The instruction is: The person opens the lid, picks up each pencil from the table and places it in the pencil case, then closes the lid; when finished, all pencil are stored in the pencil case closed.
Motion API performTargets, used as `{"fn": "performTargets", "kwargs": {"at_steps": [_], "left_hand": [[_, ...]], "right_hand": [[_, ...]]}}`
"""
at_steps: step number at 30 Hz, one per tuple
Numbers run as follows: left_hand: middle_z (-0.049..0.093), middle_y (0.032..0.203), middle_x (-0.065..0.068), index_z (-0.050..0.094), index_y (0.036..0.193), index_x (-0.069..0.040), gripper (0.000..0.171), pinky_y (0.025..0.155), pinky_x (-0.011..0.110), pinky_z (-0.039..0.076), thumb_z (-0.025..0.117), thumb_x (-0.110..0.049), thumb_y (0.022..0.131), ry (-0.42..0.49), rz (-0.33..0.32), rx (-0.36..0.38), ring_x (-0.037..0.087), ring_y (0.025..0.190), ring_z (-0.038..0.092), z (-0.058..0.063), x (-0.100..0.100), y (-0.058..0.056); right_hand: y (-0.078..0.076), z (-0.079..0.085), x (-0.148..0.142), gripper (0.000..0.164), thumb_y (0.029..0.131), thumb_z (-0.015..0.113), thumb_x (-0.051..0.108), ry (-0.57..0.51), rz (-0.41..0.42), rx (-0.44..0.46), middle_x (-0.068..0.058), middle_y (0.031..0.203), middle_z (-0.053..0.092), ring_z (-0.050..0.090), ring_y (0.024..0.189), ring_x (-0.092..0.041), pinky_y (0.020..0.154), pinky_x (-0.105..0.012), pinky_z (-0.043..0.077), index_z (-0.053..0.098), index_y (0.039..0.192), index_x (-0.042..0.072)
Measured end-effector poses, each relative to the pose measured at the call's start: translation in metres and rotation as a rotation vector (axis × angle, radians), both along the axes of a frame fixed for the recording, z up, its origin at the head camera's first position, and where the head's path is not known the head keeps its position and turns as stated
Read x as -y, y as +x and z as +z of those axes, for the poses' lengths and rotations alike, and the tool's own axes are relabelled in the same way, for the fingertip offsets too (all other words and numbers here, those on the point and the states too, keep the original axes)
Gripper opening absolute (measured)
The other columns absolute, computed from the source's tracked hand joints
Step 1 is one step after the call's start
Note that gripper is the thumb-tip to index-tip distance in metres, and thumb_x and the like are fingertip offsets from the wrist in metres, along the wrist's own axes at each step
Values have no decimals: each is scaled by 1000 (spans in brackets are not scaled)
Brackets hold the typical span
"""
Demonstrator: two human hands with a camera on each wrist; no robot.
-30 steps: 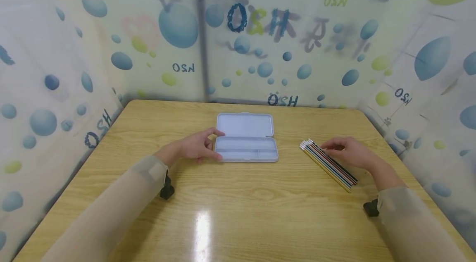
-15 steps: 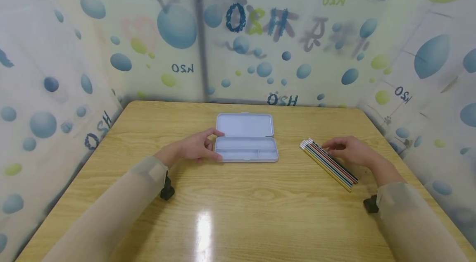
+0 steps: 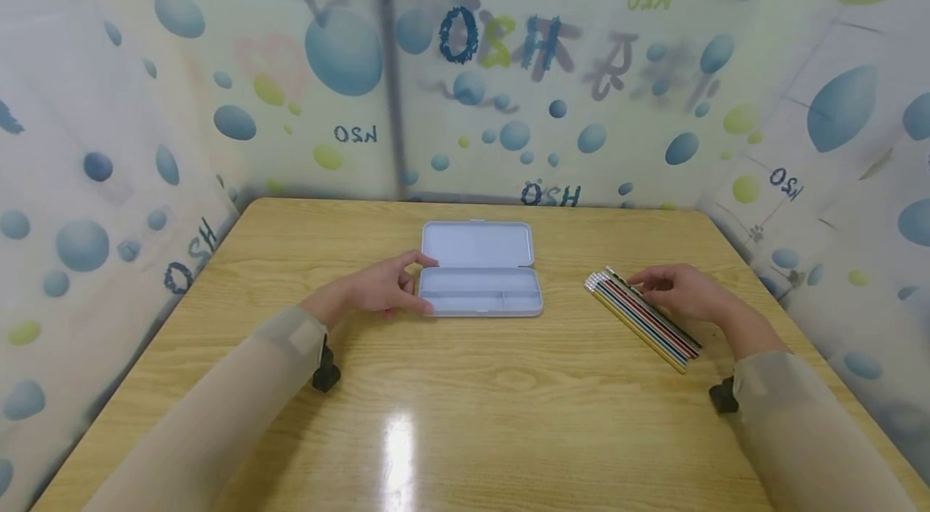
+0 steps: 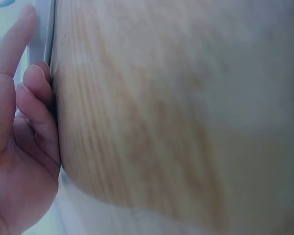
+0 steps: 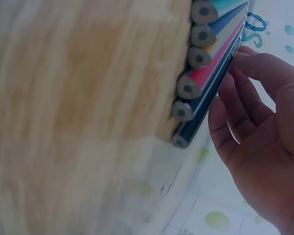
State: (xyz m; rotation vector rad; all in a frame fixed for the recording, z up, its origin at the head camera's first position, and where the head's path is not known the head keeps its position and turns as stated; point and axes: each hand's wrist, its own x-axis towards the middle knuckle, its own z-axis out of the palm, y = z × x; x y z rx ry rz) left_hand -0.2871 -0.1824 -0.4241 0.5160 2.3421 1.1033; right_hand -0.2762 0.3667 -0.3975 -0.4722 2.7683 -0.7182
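An opened pale lavender pencil case [image 3: 479,279] lies on the table with its lid folded back; its compartments hold nothing. My left hand [image 3: 381,284] holds the case's left end, thumb at the front corner and index finger near the hinge. In the left wrist view, the left hand's [image 4: 24,122] other fingers curl beside the case edge. To the right, several unsharpened pencils [image 3: 639,322] lie slanted side by side. My right hand [image 3: 679,291] pinches the outermost black pencil [image 5: 201,110] between thumb and fingertips. The right wrist view shows the pencils' flat ends.
The wooden table [image 3: 479,415] has patterned curtain-like sheets [image 3: 465,92] along its back and sides. A small dark wrist device [image 3: 327,371] is strapped on the left wrist, another device [image 3: 724,396] on the right.
The outermost black pencil has shifted slightly back and right, away from the row, with my right hand. My left hand and the pencil case stay put.
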Motion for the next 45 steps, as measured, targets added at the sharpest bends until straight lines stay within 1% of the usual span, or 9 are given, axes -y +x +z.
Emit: {"fn": "performTargets", "kwargs": {"at_steps": [7,9,17,22,25,32,37,41,45], "left_hand": [[55,79,2,39,164,-25,89,57,28,47,90,-39,93,1,0,-4,17,56,47,1,0,1],[55,79,2,39,164,-24,89,57,28,47,90,-39,93,2,-1,-6,17,56,48,1,0,1],[54,78,2,38,164,-21,89,56,28,47,90,-37,94,12,-7,-6,16,56,47,1,1,1],[54,78,2,38,165,-21,89,56,28,47,90,-36,94,12,-7,-7,16,55,47,0,1,0],[54,78,2,38,164,-21,88,57,28,47,90,-36,94,9,-6,-8,16,55,47,0,0,0],[54,78,2,39,164,-22,88,57,28,47,90,-36,94,11,0,-4,16,56,47,2,1,1],[54,78,2,39,164,-21,87,57,28,47,90,-35,95,16,-4,-6,16,56,47,1,1,2],[54,78,2,39,165,-21,88,57,28,47,90,-35,95,23,-10,-4,16,56,47,1,1,2],[54,79,2,39,164,-21,88,56,28,47,90,-35,94,26,-9,-4,16,57,47,1,2,2]], "right_hand": [[-3,-3,-3,33,109,64,10,41,4,-79,-21,126,76,71,116,-36,98,-56,57,73,141,8],[-3,-4,-5,33,109,65,10,35,4,-83,-21,127,76,71,118,-39,99,-58,57,73,141,8],[0,-3,-7,35,106,71,13,18,2,-63,-15,121,78,72,109,-26,91,-41,58,73,140,6],[4,-4,-14,35,105,74,16,63,-1,-51,-11,120,76,68,108,-23,93,-42,57,75,139,11],[7,-4,-18,33,105,74,17,73,-9,-41,-13,121,76,68,109,-25,95,-46,57,76,138,12],[11,-5,-26,32,104,74,16,70,-5,-53,-15,119,77,71,107,-26,91,-45,57,76,134,7],[11,-6,-30,34,103,72,15,66,-31,-41,-17,118,77,70,106,-25,89,-43,57,75,136,5],[11,-5,-31,39,103,67,13,59,-59,-43,-18,118,75,65,96,-22,81,-36,54,71,141,4],[11,0,-28,40,109,60,12,15,-66,-58,-19,118,72,60,87,-19,71,-31,51,66,148,3]]}}
